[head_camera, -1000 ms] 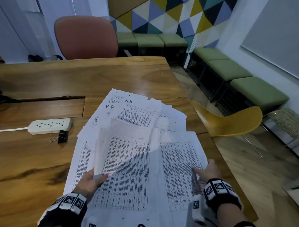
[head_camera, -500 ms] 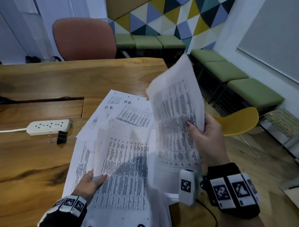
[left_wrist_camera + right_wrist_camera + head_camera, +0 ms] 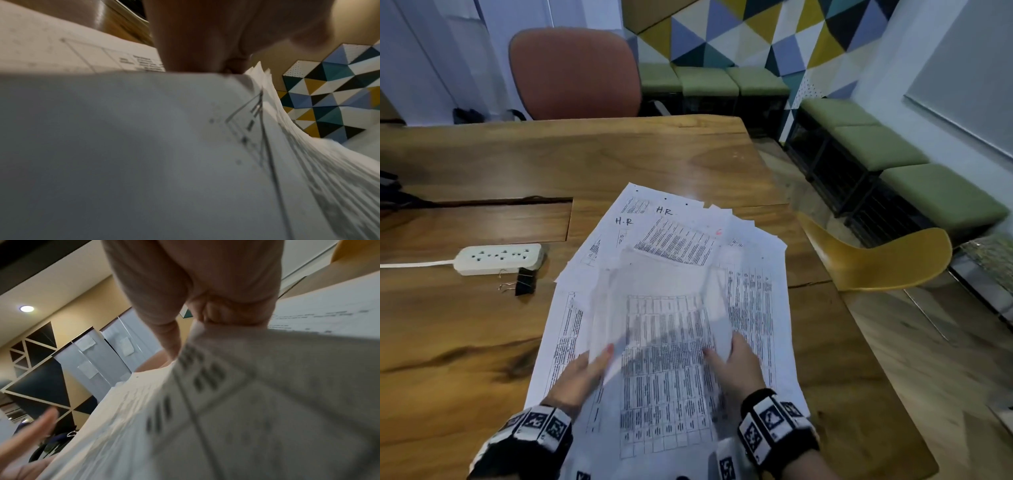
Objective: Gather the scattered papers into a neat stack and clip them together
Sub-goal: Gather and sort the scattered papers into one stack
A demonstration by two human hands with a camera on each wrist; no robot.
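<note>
While papers lift, right hand pinching, left hand holding.

Papers: thin matt white sheets, printed in black, bending softly where my left hand and right hand hold them. Table: varnished wood, smooth, glossy, strong grain. Binder clip: black body, thin wire handles. Power strip: smooth white plastic. Office chair: matt rust cloth. Side chair: smooth mustard shell. Bench cushions: matt green fabric.
</note>
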